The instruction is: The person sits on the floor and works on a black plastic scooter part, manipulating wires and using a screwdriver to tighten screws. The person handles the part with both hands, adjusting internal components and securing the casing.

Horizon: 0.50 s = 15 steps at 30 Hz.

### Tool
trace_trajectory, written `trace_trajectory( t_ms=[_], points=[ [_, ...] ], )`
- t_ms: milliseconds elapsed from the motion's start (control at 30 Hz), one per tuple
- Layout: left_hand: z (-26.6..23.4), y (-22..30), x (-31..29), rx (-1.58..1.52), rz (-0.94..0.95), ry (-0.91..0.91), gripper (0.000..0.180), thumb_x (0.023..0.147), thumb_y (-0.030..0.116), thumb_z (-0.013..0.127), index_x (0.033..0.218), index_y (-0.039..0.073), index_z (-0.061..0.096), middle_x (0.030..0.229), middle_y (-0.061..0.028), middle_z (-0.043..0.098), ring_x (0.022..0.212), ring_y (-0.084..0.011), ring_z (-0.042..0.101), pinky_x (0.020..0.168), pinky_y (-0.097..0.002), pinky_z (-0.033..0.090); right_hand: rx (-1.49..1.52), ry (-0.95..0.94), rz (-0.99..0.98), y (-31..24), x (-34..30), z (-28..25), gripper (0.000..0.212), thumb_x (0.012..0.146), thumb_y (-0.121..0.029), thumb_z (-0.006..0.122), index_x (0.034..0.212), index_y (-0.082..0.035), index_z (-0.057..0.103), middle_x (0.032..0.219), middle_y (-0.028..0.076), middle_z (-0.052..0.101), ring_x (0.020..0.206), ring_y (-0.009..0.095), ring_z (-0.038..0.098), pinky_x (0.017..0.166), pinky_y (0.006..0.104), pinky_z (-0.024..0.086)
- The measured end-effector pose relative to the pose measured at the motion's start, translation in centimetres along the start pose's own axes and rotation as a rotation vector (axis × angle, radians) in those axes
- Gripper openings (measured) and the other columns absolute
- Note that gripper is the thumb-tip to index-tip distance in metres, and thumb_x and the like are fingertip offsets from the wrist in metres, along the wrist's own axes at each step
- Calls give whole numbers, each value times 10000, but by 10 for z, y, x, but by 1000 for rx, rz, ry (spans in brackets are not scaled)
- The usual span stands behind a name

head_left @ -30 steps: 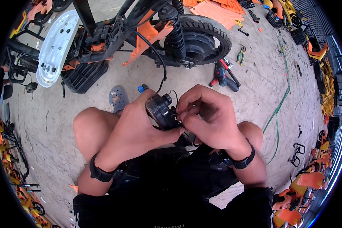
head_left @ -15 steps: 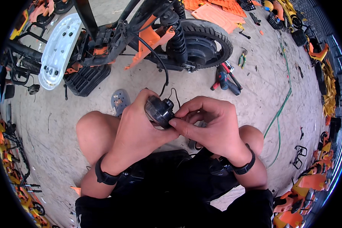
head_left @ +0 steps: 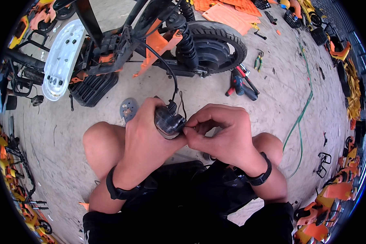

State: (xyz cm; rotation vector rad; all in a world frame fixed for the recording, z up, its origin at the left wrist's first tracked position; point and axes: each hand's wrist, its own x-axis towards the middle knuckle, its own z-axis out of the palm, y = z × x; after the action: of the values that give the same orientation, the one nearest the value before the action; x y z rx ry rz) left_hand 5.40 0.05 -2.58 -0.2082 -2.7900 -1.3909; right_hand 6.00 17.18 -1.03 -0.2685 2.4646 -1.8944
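The left hand (head_left: 144, 140) is closed around a black housing (head_left: 166, 121), thumb curving along the near side and fingers wrapped behind the far one. The housing hangs above the floor (head_left: 110, 112), in front of the knees and between the two hands. It looks like hard, glossy plastic: probably light and stiff, rather slippery on its smooth curve, and able to crack if squeezed hard. Its rounded body seems the best place to hold, leaving the right end free. A thick black cable (head_left: 175, 83) comes down behind it, and a thin dark wire (head_left: 183, 104) loops up beside it; the wire looks soft and easily strained, so better not tugged. The right hand (head_left: 225, 128) brings thumb and forefinger nearly together at the housing's right end, but what they pinch there, if anything, I cannot tell. Farther right on the floor lie a power drill (head_left: 239, 86) and, beyond it, green-handled pliers (head_left: 258, 62).
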Motion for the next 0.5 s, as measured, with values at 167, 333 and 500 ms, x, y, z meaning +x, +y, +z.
trace_trajectory(
  t_ms=[167, 333, 500],
  points=[
    [1, -3, -1, 33, 47, 20, 488, 638, 123, 853, 984, 38, 519, 779, -117, 639, 696, -219, 654, 630, -318, 506, -42, -20, 17, 0, -1, 2, 115, 688, 23, 749, 770, 20, 669, 741, 49, 675, 655, 74, 647, 607, 200, 513],
    [0, -7, 0, 14, 78, 15, 563, 570, 164, 882, 988, 30, 531, 838, -144, 642, 734, -350, 673, 608, -407, 537, 17, -12, 101, 0, -3, 7, 120, 684, 58, 726, 769, 27, 647, 746, 32, 648, 645, 44, 595, 592, 188, 487],
    [-2, -5, 0, -26, 52, -8, 557, 578, 170, 884, 985, 31, 530, 833, -137, 644, 738, -341, 677, 613, -399, 538, 27, -14, 90, 2, -3, 9, 135, 687, 83, 710, 779, 26, 629, 781, 34, 645, 668, 40, 587, 588, 183, 479]
  ],
)
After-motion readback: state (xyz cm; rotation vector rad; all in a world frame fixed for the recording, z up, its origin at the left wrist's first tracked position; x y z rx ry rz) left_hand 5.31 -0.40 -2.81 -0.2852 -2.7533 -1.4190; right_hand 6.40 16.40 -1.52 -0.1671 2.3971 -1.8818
